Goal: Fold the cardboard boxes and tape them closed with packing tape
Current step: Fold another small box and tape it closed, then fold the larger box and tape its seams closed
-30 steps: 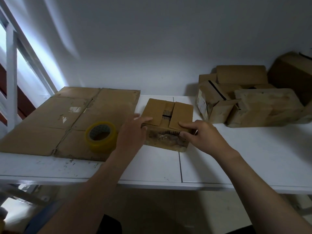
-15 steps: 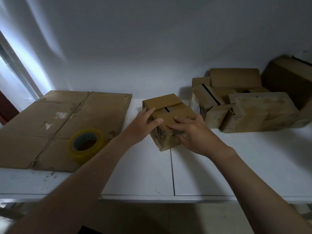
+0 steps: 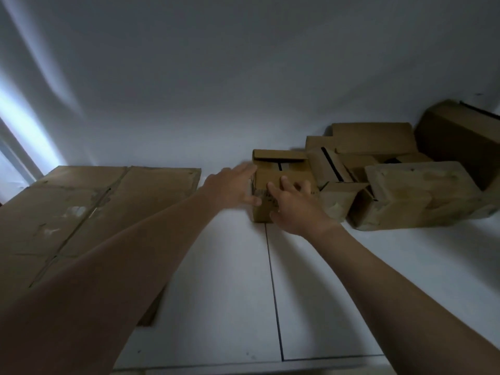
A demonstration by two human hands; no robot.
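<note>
A small folded cardboard box (image 3: 284, 171) stands on the white table (image 3: 338, 293) near the back wall, its top flaps shut with a dark gap between them. It touches the pile of boxes on its right. My left hand (image 3: 234, 189) lies flat along the box's left side, fingers stretched out and thumb on the front face. My right hand (image 3: 293, 208) rests with spread fingers on the front face. Neither hand wraps around the box. No tape roll shows; my left forearm covers part of the flat cardboard.
A large flattened cardboard sheet (image 3: 81, 212) covers the table's left part. Several folded boxes (image 3: 411, 193) are stacked at the back right, a bigger one (image 3: 460, 139) behind them. The wall rises just behind. A window frame (image 3: 16, 155) is at far left.
The small box has gone from the middle of the table back and right, up against the pile. Both arms are stretched further out. The yellow tape roll is now out of sight.
</note>
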